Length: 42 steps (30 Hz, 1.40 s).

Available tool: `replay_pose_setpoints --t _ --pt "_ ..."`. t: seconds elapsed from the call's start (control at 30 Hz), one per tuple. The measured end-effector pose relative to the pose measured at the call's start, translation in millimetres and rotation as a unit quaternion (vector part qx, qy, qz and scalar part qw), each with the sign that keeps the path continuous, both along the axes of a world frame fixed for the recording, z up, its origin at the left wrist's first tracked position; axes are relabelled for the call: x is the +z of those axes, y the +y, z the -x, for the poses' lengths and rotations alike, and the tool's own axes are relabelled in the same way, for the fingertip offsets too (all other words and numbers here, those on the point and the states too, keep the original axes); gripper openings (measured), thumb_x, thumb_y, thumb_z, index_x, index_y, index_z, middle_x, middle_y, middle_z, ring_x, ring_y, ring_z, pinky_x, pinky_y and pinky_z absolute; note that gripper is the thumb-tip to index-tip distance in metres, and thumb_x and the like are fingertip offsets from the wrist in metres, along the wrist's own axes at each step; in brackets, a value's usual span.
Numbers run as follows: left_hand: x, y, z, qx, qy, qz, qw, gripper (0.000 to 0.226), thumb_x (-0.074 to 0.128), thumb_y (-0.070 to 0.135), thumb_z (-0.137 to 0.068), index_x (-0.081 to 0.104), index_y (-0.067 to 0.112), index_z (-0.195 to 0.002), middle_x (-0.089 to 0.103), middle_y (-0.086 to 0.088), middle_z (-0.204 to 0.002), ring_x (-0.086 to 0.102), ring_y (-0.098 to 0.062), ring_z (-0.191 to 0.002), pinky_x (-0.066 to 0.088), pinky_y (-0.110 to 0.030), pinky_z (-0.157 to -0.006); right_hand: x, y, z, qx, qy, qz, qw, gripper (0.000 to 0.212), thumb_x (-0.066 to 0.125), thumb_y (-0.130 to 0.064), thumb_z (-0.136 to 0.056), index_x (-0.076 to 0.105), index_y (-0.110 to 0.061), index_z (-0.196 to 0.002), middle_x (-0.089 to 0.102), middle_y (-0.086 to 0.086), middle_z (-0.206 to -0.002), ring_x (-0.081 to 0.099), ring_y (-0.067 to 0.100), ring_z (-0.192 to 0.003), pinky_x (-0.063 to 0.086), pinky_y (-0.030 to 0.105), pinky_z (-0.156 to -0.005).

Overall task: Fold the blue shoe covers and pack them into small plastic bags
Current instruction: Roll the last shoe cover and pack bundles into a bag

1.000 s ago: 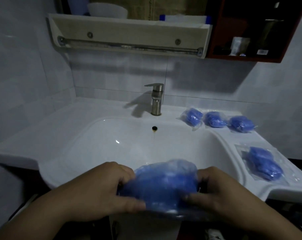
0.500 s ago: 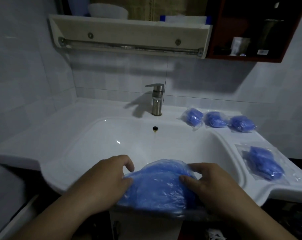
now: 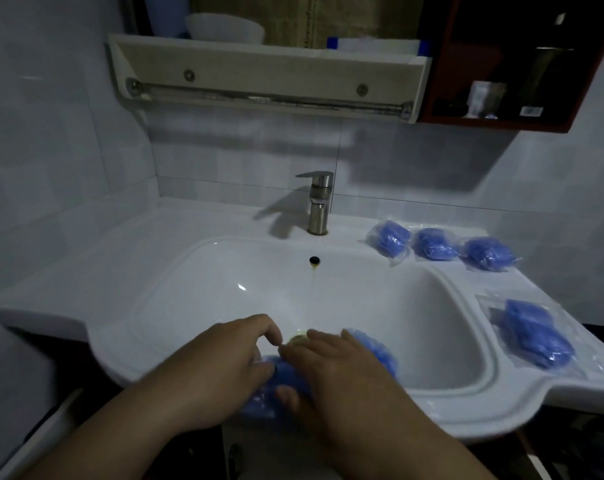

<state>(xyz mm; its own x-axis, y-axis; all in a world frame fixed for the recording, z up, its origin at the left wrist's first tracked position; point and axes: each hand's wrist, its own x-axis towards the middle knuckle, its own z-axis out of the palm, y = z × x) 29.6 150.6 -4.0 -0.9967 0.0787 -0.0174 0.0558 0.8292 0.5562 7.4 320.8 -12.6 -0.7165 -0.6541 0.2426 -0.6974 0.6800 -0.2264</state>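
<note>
A crumpled blue shoe cover (image 3: 376, 351) lies at the front of the white sink (image 3: 466, 296), mostly hidden under my hands. My left hand (image 3: 224, 368) pinches its left end, thumb on the plastic and fingers curled. My right hand (image 3: 338, 375) lies flat on top and presses it down, fingers stretched forward. Three packed small bags of blue covers (image 3: 390, 237) (image 3: 433, 244) (image 3: 487, 252) sit in a row on the back right ledge. A flatter clear bag with blue covers (image 3: 532, 334) lies on the right ledge.
A steel faucet (image 3: 317, 206) stands behind the basin, and the brass drain (image 3: 298, 339) shows just past my fingertips. A shelf with a towel rail (image 3: 266, 98) and a dark red cabinet (image 3: 501, 64) hang on the tiled wall above.
The bundle, held up between both hands, has come down onto the sink's front. My right hand moved over the top of it and flattened; my hands drew closer together.
</note>
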Motion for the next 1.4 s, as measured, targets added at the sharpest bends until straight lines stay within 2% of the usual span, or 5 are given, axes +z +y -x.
replay_pose_setpoints --t 0.33,0.73,0.9,1.23,1.4 --pt "-7.6 -9.0 0.1 0.068 0.043 0.176 0.981 0.017 0.05 0.042 -0.1 0.053 0.035 -0.115 0.053 0.01 -0.088 0.052 -0.005 -0.08 0.038 -0.017 -0.066 -2.8 9.2 6.1 -0.028 -0.143 -0.083 0.986 0.049 0.022 -0.066 -0.094 0.05 -0.035 -0.121 0.064 -0.003 -0.117 0.059 0.019 -0.105 0.043 0.038 -0.093" --pt "-10.0 -36.3 9.8 0.137 0.137 0.174 0.965 0.017 0.06 0.034 -0.094 0.056 0.039 -0.11 0.058 0.015 -0.107 0.058 -0.007 -0.093 0.047 -0.025 -0.08 1.4 37.8 12.8 -0.077 -0.166 -0.075 0.98 0.043 0.031 -0.063 -0.094 0.058 -0.033 -0.106 0.066 -0.005 -0.102 0.059 0.012 -0.091 0.048 0.033 -0.083" --pt "15.7 -13.8 -3.0 -0.122 0.113 -0.019 0.986 0.04 0.082 0.055 -0.065 0.064 0.047 -0.1 0.057 0.029 -0.107 0.055 0.007 -0.103 0.044 -0.012 -0.085 6.3 46.1 10.3 -0.074 -0.188 -0.008 0.979 0.046 0.038 -0.067 -0.09 0.052 -0.042 -0.126 0.064 -0.015 -0.119 0.058 0.001 -0.101 0.046 0.025 -0.093" --pt "-53.2 -2.5 28.4 -0.167 0.082 0.159 0.97 0.053 0.062 0.058 -0.062 0.027 0.083 -0.094 0.035 0.051 -0.103 0.053 0.005 -0.102 0.047 -0.021 -0.09 9.0 67.8 0.0 -0.011 -0.113 -0.069 0.991 0.082 0.068 -0.046 -0.083 0.013 -0.057 -0.143 0.042 -0.024 -0.142 0.043 -0.002 -0.127 0.031 0.024 -0.112" --pt "-26.6 3.8 16.7 -0.165 0.108 0.12 0.973 0.036 0.045 0.058 -0.074 0.063 0.037 -0.097 0.062 0.025 -0.116 0.057 0.005 -0.108 0.048 -0.02 -0.091 18.3 78.1 -3.5 0.017 -0.099 -0.04 0.994 0.056 0.065 -0.048 -0.086 0.036 -0.062 -0.132 0.031 -0.035 -0.144 0.033 -0.012 -0.129 0.024 0.019 -0.115"
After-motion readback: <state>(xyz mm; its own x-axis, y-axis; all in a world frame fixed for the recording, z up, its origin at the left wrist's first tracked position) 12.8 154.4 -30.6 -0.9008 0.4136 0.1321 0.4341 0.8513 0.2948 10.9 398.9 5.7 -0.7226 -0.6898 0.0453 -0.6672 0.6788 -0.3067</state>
